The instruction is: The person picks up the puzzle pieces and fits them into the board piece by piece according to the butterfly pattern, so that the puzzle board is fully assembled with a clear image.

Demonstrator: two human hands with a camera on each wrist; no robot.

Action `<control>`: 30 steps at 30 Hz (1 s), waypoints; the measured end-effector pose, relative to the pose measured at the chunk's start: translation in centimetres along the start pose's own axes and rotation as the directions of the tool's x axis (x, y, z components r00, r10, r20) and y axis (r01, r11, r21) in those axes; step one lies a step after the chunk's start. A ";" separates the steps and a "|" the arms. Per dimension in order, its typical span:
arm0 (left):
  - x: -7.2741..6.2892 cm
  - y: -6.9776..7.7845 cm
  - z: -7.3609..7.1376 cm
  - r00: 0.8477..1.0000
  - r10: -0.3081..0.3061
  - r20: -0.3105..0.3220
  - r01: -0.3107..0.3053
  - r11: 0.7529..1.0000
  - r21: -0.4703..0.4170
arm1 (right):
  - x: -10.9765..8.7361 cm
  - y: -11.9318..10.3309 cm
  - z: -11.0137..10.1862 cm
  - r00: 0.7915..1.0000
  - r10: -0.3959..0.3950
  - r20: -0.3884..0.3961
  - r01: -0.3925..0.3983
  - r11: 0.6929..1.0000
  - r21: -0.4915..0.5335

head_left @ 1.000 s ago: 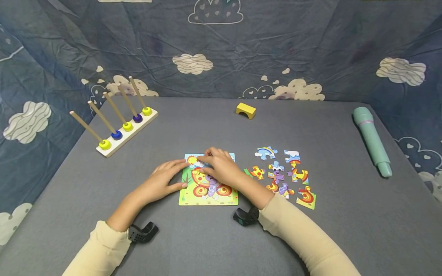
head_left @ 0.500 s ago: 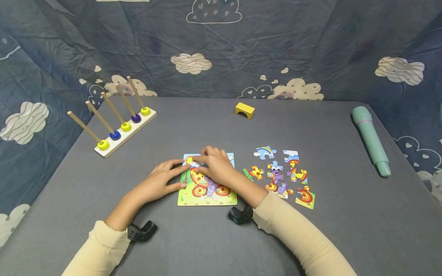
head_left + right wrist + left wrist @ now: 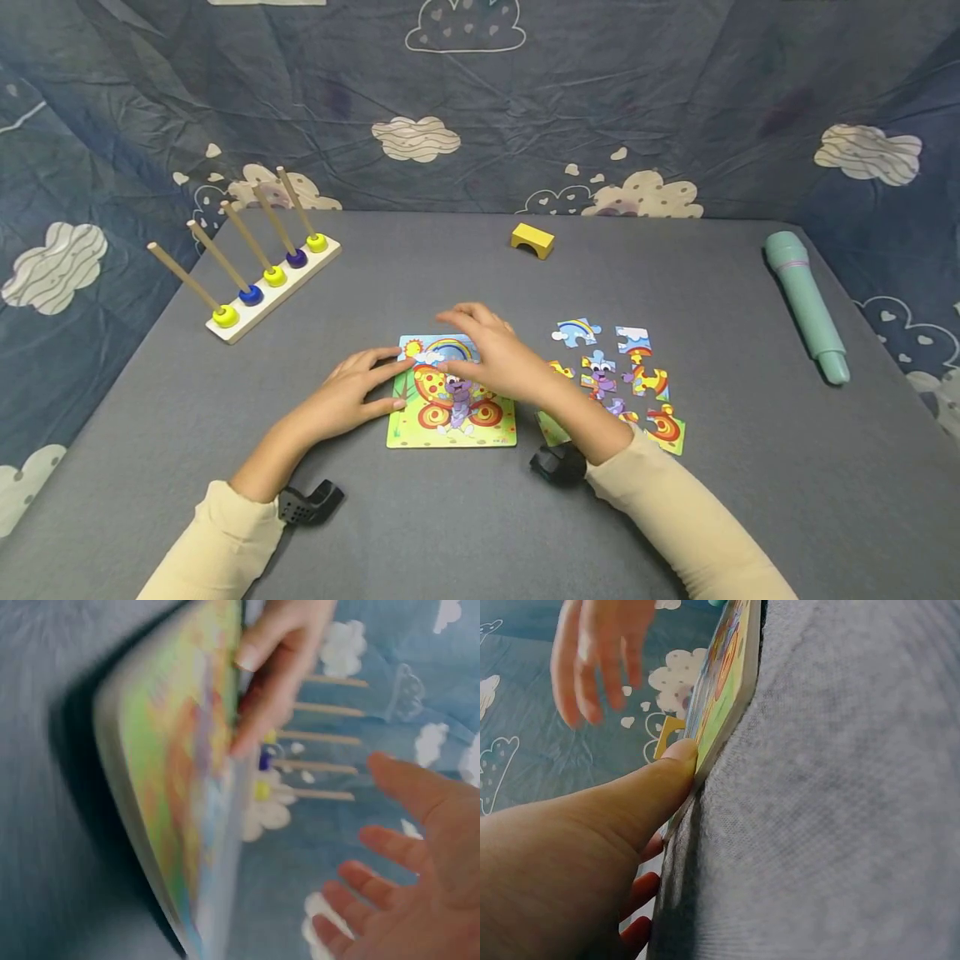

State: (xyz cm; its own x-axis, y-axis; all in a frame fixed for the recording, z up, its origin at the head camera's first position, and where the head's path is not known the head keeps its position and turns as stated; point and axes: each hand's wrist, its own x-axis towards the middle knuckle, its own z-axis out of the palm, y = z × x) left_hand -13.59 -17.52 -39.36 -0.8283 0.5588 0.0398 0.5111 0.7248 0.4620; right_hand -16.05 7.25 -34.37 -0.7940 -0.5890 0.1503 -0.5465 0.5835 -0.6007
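A puzzle board (image 3: 450,435) with a butterfly, sun and rainbow picture lies flat on the grey table. My left hand (image 3: 352,390) rests at its left side, fingers extended over the upper left corner and the thumb against the edge; the thumb (image 3: 667,776) shows on that edge in the left wrist view. Over the board's upper right is my right hand (image 3: 504,357), holding nothing, with fingers spread apart in the right wrist view. To the right lie loose puzzle pieces, among them a rainbow piece (image 3: 576,332) and a purple face piece (image 3: 598,374). My right forearm covers some of them.
At the left stands a pegged wooden stacker (image 3: 273,287) with yellow and blue beads. A yellow arch block (image 3: 533,240) sits toward the back. A pale green microphone-shaped thing (image 3: 807,308) lies by the right edge. Patterned cloth (image 3: 480,100) hangs behind the table.
My right hand has lifted from the board's upper part and shifted right, its fingers opening out. More of the rainbow and the purple face on the board now shows. My left hand stays in place.
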 end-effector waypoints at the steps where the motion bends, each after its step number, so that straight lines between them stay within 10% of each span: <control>1: 0.0 0.0 0.0 1.000 -0.001 -0.003 0.001 1.000 0.000 | -0.4 0.1 -0.7 0.999 -0.021 -0.028 0.022 1.000 0.022; 6: 0.0 0.1 -0.1 1.000 0.000 -0.004 0.000 1.000 0.005 | -2.6 1.4 -3.7 0.979 -0.078 -0.188 0.095 0.992 0.082; 15: 0.0 0.0 0.0 1.000 0.003 0.004 -0.003 1.000 0.003 | -6.1 6.3 -6.3 0.936 0.055 -0.349 -0.015 0.993 0.117; 30: -0.1 0.0 0.0 1.000 -0.009 0.005 0.009 1.000 0.001 | -7.5 10.8 -5.9 0.937 0.156 -0.312 -0.119 0.984 0.134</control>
State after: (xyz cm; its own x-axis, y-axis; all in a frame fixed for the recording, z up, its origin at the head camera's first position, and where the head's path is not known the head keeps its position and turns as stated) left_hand -13.51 -17.60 -39.42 -0.8316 0.5545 0.0311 0.5041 0.7300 0.4615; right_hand -17.62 21.24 -37.40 -0.9123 -0.2869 0.2923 -0.4078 0.5694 -0.7137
